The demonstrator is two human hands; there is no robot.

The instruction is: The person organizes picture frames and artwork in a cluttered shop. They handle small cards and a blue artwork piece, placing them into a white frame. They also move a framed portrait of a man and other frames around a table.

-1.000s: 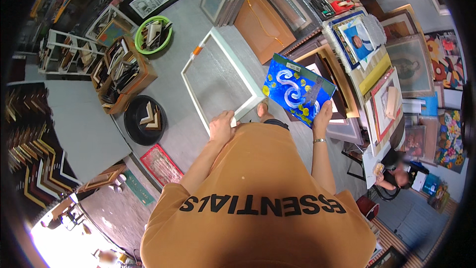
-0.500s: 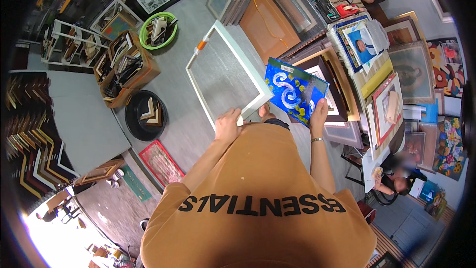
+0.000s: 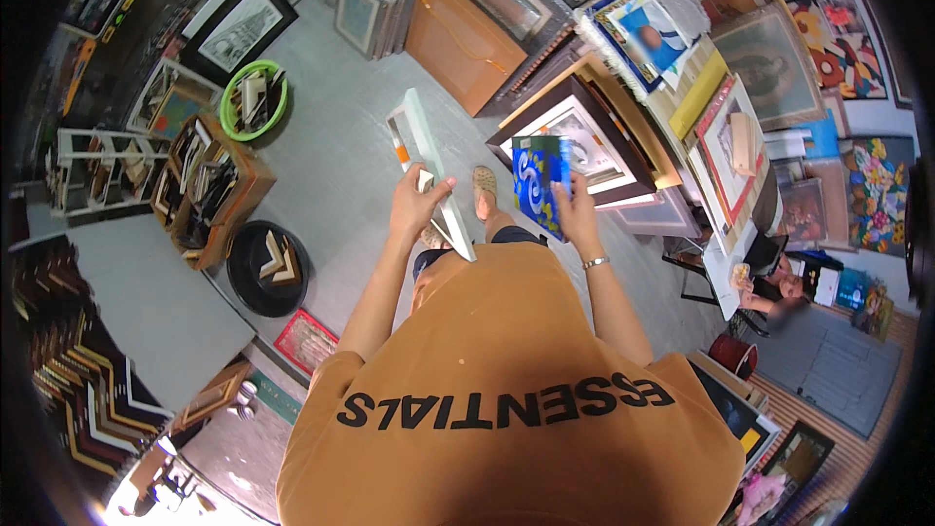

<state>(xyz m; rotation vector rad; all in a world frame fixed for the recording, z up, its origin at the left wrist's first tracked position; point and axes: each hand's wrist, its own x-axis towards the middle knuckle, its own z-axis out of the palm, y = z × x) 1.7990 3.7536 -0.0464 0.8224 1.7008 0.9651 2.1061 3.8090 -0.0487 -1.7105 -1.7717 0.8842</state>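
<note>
My left hand (image 3: 419, 206) is closed round one side of a white picture frame (image 3: 435, 158), which is turned nearly edge-on in front of me. An orange patch marks its far left side. My right hand (image 3: 575, 206) grips the right edge of a small blue painting (image 3: 536, 180) with white swirls and yellow dots. The painting is upright and angled, apart from the white frame. Behind it leans a dark-framed picture (image 3: 575, 141) with a white mat.
At the left stand a green basin (image 3: 253, 100), a cardboard box (image 3: 222, 190) of moulding pieces and a black tub (image 3: 268, 268) holding frame corners. Several framed pictures lean by a table at the right. A brown panel (image 3: 466, 39) stands ahead. Another person sits at the far right.
The white frame has swung from facing me to nearly edge-on, in my left hand. The blue painting has turned and come left with my right hand. The whole view has shifted.
</note>
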